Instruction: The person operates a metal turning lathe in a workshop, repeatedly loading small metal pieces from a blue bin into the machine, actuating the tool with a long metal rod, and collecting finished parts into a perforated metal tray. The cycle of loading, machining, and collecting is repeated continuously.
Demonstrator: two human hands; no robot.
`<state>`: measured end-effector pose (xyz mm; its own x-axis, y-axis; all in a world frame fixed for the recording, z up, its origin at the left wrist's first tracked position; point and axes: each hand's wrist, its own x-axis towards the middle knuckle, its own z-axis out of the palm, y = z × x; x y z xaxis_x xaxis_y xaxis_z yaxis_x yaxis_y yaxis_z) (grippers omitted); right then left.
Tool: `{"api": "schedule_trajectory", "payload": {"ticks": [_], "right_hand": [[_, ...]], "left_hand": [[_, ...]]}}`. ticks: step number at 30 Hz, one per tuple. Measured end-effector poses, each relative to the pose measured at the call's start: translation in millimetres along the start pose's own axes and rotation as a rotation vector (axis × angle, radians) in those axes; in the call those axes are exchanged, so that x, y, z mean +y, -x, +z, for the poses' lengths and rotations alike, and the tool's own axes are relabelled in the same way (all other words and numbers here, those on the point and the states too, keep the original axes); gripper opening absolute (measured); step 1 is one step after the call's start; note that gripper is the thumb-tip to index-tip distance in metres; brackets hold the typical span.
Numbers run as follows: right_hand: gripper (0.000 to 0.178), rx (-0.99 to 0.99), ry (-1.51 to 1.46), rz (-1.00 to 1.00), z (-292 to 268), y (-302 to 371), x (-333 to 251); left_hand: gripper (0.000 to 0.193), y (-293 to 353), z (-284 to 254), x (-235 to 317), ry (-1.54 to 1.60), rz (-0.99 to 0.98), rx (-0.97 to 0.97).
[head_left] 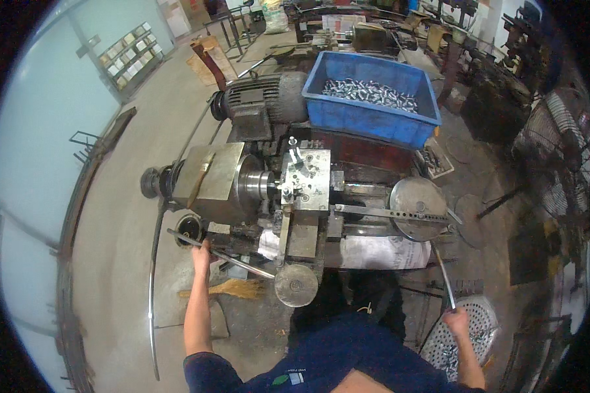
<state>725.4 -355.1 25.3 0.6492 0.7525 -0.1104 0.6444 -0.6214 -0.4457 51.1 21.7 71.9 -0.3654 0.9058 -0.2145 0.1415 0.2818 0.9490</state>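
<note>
My left hand (pixel 202 255) is closed around a metal lever (pixel 246 264). That lever slants down to a small round disc (pixel 296 286) at the front of a lathe. At the lower right, my right hand (pixel 457 322) grips the end of another lever (pixel 443 275), which runs up to a large round disc (pixel 418 206). Between the two stands the tool block (pixel 314 183), with a tool post (pixel 294 147) on it. Its left side faces the spindle nose (pixel 259 185). Whether a workpiece sits in the spindle is too small to tell.
A blue bin (pixel 373 118) of small metal parts stands behind the lathe, beside a motor (pixel 259 98). Below my right hand sits a perforated white basket (pixel 468 314) with metal pieces. A brush (pixel 201 180) lies on the headstock cover; a straw broom (pixel 233 288) lies under my left arm.
</note>
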Motion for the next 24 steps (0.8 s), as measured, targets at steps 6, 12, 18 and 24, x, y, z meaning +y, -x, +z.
{"api": "schedule_trajectory", "payload": {"ticks": [6, 12, 18, 24], "right_hand": [[0.01, -0.248, -0.646, 0.283, 11.9, 44.2, -90.5], [0.013, -0.186, -0.706, 0.266, 20.6, 59.5, -98.6], [0.019, -0.163, -0.59, 0.236, 36.9, 60.9, -83.4], [0.031, 0.001, -0.05, 0.042, -17.3, -3.8, -39.4]], "left_hand": [[0.025, -30.2, -16.0, -40.4, -0.059, -0.009, 0.039], [0.031, -11.1, -5.4, -13.6, 0.018, 0.009, 0.001], [0.029, -20.1, -17.9, -12.5, -0.102, -0.103, -0.038], [0.033, -12.0, -18.8, 1.7, -0.147, -0.207, -0.08]]}}
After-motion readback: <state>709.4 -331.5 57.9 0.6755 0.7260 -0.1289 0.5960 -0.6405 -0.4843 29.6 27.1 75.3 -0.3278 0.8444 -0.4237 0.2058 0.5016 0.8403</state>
